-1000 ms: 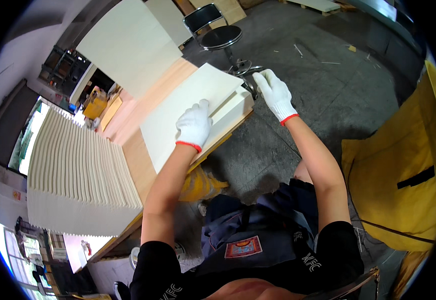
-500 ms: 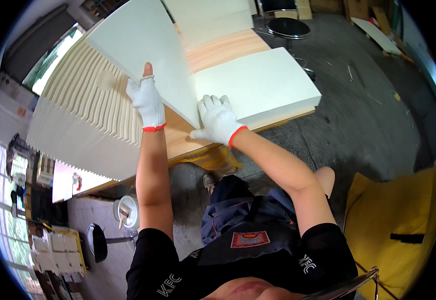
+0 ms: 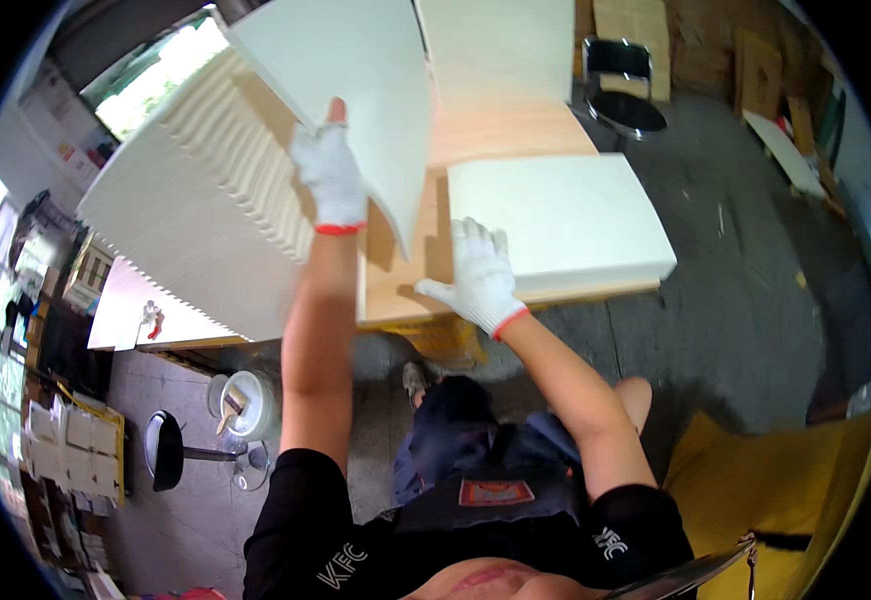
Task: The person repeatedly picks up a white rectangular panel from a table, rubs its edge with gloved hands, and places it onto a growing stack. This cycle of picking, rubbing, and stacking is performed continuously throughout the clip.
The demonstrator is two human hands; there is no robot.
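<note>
My left hand (image 3: 332, 175), in a white knit glove with the thumb tip bare, grips the left edge of a large white sheet (image 3: 361, 70). The sheet stands tilted, and its lower corner hangs above the wooden tabletop (image 3: 516, 128). To its left, a fanned row of thick cream-white sheets (image 3: 181, 225) leans with its edges forming ridges. My right hand (image 3: 481, 275), gloved too, is open, with fingers spread and resting at the near left corner of a flat white stack (image 3: 566, 215). Its thumb points left over bare wood.
Another white panel (image 3: 501, 50) stands upright at the back of the table. Beyond is a black chair (image 3: 626, 110). A white bucket (image 3: 251, 405) with a brush and a black stool (image 3: 164, 450) stand at lower left. Yellow sheeting (image 3: 746, 490) lies at lower right.
My left hand has drawn the white sheet away from the flat stack, and wood now shows between them. My right hand stays at the stack's near left corner. The view has shifted.
</note>
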